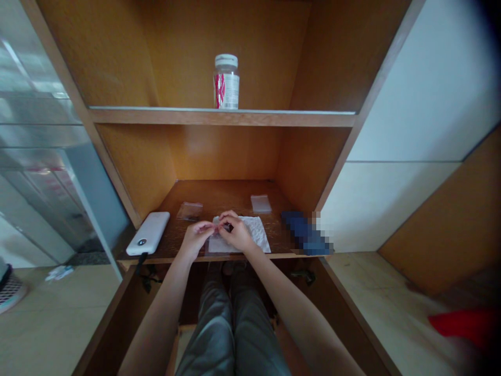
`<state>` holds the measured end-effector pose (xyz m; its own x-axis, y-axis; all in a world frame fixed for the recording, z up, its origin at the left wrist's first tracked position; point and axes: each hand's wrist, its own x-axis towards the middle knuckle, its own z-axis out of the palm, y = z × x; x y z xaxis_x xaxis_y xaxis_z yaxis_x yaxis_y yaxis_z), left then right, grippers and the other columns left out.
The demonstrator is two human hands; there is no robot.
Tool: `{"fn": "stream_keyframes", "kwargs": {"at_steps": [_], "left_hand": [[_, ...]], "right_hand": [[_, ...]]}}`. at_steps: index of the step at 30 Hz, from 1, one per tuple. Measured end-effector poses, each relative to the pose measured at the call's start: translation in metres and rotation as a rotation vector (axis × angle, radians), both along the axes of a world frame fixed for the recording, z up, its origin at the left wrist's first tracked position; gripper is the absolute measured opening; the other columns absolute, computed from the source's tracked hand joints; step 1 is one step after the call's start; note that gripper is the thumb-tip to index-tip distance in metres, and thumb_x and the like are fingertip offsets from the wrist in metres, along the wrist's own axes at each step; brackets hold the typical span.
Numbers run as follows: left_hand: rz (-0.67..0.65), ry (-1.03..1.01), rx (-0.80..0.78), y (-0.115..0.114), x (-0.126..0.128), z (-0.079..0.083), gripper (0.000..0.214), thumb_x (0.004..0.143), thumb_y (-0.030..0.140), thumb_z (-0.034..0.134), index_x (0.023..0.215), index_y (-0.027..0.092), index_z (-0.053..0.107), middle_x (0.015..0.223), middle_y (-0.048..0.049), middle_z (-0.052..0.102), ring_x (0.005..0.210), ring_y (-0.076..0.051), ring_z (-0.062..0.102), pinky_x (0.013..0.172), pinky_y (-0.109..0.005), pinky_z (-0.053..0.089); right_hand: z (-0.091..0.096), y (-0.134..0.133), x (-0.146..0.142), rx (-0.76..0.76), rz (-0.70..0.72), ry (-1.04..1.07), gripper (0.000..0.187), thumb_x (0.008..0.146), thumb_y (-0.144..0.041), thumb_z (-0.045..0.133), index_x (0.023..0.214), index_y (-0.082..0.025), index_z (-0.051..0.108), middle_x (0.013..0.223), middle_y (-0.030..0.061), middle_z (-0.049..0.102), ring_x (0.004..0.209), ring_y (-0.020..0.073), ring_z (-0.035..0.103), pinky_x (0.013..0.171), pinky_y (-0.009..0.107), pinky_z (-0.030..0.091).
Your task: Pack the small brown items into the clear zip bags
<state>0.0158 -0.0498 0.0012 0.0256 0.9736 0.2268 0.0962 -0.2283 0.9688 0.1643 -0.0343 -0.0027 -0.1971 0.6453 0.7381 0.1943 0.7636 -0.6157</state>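
Note:
Over a white paper sheet (256, 232) on the lower wooden shelf, my two hands meet at the fingertips. My left hand (197, 237) has its thumb and fingers pinched together. Thumb and index finger of my right hand (236, 232) form a ring, their tips against those of the left. Whatever sits between the fingertips is too small to make out. Partly under the hands, at the shelf's front edge, lies a clear plastic sheet or bag (219, 245). Behind the left hand rests a small clear zip bag (190, 210) with something dark near it.
A white power bank (148, 233) with a black cable lies at the left. Another small zip bag (260, 203) is at the back. A dark blue, partly blurred item (303, 232) lies right. A white-capped bottle (226, 83) stands on the upper shelf (274, 119).

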Motion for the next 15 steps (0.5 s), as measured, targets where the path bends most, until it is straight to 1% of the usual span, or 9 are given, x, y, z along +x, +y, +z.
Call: {"fn": "stream_keyframes", "kwargs": {"at_steps": [5,7,9,15], "left_hand": [[-0.027,-0.216,-0.037,0.0049,-0.0028,-0.0063,0.024,0.061,0.030,0.069,0.078,0.013,0.066,0.078,-0.0069,0.068,0.074,-0.017,0.061,0.073,-0.029,0.044],[-0.048,-0.273,-0.049,0.0062,-0.0034,-0.0080,0.026,0.061,0.031,0.069,0.079,0.012,0.066,0.080,-0.0079,0.068,0.075,-0.018,0.062,0.076,-0.031,0.045],[-0.059,-0.298,-0.060,0.0067,-0.0036,-0.0088,0.027,0.061,0.030,0.070,0.080,0.012,0.065,0.080,-0.0085,0.068,0.075,-0.018,0.062,0.078,-0.033,0.045],[-0.017,-0.320,-0.082,0.0052,-0.0015,-0.0057,0.026,0.058,0.027,0.072,0.077,0.011,0.066,0.077,-0.0075,0.069,0.074,-0.018,0.063,0.080,-0.034,0.046]], "right_hand": [[-0.0009,0.0015,0.0012,-0.013,-0.020,0.045,0.006,0.076,-0.020,0.053,0.073,-0.019,0.059,0.086,0.0038,0.055,0.086,0.0139,0.054,0.079,0.028,0.043],[-0.0015,0.0021,0.0015,-0.009,-0.017,0.054,0.007,0.077,-0.021,0.053,0.076,-0.019,0.059,0.087,0.0041,0.056,0.087,0.0139,0.054,0.080,0.029,0.043],[-0.0021,0.0024,0.0017,-0.001,-0.013,0.063,0.007,0.078,-0.021,0.052,0.078,-0.019,0.059,0.088,0.0043,0.056,0.087,0.0140,0.054,0.080,0.029,0.043],[-0.0019,0.0021,0.0015,0.010,-0.020,0.066,0.007,0.078,-0.020,0.052,0.076,-0.019,0.059,0.088,0.0044,0.056,0.088,0.0144,0.054,0.080,0.029,0.044]]}}
